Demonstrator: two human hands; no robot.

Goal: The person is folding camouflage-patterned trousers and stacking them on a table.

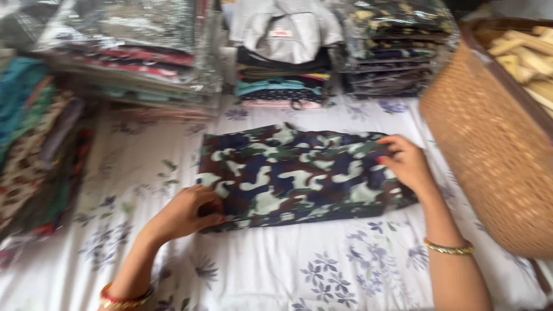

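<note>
Left hand [187, 212]: fingers curled shut, pinching the near-left corner of the folded camouflage cloth [299, 175]. Right hand [406, 164]: fingers bent over the right end of the same cloth, pressing and gripping its far-right edge, thumb side toward the middle. Cloth lies flat on the floral sheet [288, 270], near the centre of the scene, between the two hands. Long axis runs left to right, slightly tilted, the right end a little nearer than the far-left corner. Folded into a broad rectangle, several layers visible along the near edge. Pattern: patches of dark blue, brown, green and pale grey-white. Surface mostly smooth, some soft creases near the far edge. Gold bangle [449, 248] on the right wrist; red and gold bangles [121, 298] on the left wrist. Sheet is white with blue-grey flower prints. Right of the cloth, just beside the right forearm: a woven basket [489, 155], tan, with pale pieces inside at the far right. Far side: a stack of folded clothes [283, 80] with a grey one on top, flanked by stacks in clear plastic wrap, left [132, 52] and right [394, 49]. Left edge: more patterned folded fabric [34, 150], blurred.
</note>
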